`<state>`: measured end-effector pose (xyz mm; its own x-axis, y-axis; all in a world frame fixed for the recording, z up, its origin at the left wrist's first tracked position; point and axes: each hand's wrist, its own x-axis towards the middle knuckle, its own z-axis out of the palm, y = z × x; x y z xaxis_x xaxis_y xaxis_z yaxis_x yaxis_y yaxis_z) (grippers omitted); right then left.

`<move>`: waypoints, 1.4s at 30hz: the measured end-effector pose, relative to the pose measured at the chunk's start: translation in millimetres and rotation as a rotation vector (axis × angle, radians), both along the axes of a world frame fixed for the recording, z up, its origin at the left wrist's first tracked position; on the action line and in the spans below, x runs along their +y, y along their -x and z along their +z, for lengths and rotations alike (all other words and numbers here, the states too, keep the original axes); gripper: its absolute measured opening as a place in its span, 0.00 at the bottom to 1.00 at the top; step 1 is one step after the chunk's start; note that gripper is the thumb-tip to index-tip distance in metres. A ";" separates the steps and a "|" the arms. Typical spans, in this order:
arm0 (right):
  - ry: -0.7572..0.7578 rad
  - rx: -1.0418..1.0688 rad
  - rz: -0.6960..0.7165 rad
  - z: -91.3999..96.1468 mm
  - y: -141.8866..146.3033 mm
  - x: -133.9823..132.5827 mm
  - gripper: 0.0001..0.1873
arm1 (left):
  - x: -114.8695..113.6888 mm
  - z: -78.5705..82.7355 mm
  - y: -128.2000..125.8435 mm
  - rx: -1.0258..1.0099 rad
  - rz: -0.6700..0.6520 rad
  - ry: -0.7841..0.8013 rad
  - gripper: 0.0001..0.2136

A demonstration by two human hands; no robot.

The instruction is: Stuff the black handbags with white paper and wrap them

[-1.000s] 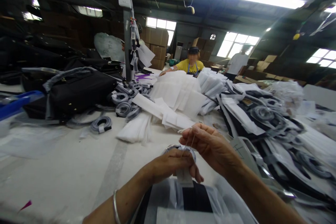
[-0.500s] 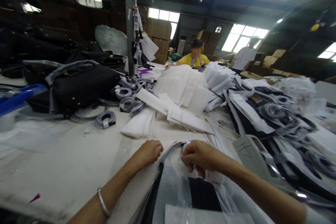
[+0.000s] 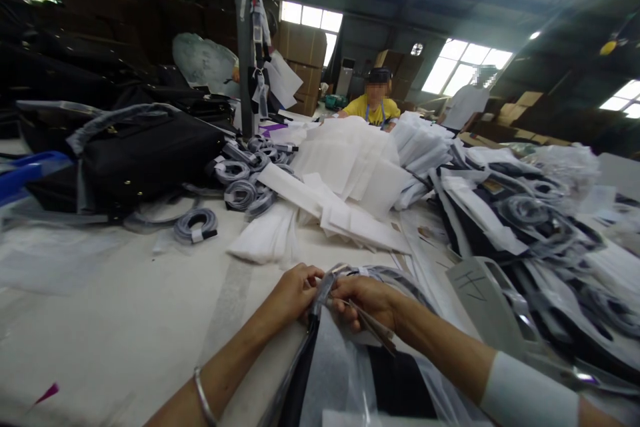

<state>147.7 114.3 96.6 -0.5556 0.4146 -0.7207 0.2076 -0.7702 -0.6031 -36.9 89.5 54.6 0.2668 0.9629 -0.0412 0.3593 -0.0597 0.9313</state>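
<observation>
A black bag wrapped in clear plastic (image 3: 350, 373) lies on the white table right in front of me. My left hand (image 3: 293, 293) is closed, pinching the plastic at the bag's top edge near a grey strap (image 3: 325, 283). Just to its right, my right hand (image 3: 365, 300) is closed too, gripping the same plastic and strap with a tan paper tag (image 3: 375, 330) hanging under the fingers. The two hands nearly touch. A metal bangle (image 3: 203, 397) sits on my left wrist.
White fabric sheets (image 3: 350, 180) are heaped mid-table, with coiled grey straps (image 3: 195, 225) and a black bag (image 3: 145, 160) to the left. More bagged goods (image 3: 525, 220) pile up on the right. A person in yellow (image 3: 375, 107) works at the far end.
My left hand moved right from the bare table to the plastic edge beside my right hand. Both hands have dropped low onto the bag since a second ago.
</observation>
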 end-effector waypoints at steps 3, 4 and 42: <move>0.015 -0.006 0.018 -1.5 2.6 0.1 0.08 | -0.7 -1.0 -0.7 0.048 0.013 -0.066 0.10; 0.005 -0.017 0.019 -2.6 3.8 0.2 0.09 | -1.0 -1.5 -0.9 0.069 0.020 -0.085 0.09; -0.601 -0.002 -0.186 -6.5 19.4 -16.8 0.27 | -4.6 9.0 -0.4 -0.710 0.232 0.350 0.18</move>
